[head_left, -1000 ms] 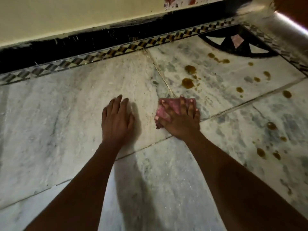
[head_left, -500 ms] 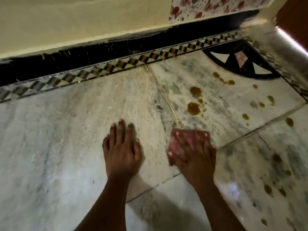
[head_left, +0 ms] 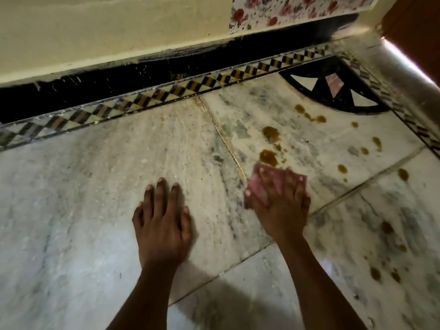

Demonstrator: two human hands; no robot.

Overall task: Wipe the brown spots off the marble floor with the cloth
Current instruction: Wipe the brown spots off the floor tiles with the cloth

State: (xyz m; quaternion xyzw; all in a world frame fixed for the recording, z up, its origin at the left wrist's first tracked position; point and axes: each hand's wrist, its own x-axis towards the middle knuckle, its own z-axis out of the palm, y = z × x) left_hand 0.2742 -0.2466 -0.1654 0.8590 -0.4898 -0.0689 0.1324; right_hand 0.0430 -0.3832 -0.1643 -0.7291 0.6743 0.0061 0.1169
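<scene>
Marble floor point(head_left: 90, 186) is being shown in pale grey-veined slabs, bordered at the far side by a checkered inlay strip point(head_left: 166, 94) and a black skirting band point(head_left: 119, 77) under a cream wall point(head_left: 107, 32). A floral panel point(head_left: 297, 10) is being seen on the wall well beyond the right hand, and a black fan-shaped inlay point(head_left: 333, 91) is being seen in the far corner beyond that hand.

The left hand point(head_left: 164, 225) is being pressed flat on the marble, fingers straight and slightly spread, nothing being held. Just beside it, across a slab joint, the right hand point(head_left: 281, 208) is being laid palm-down over the pink cloth point(head_left: 262, 186); its fingers are being spread across the fabric and the cloth is being pinned to the floor beneath them. This hand and the cloth are being blurred by motion.

The brown spots point(head_left: 268, 157) are being seen just past the cloth's far edge, the nearest one almost touching the fabric. More are being scattered beyond it toward the fan inlay, and others are being seen to the outer side of the right hand and alongside the right forearm.
</scene>
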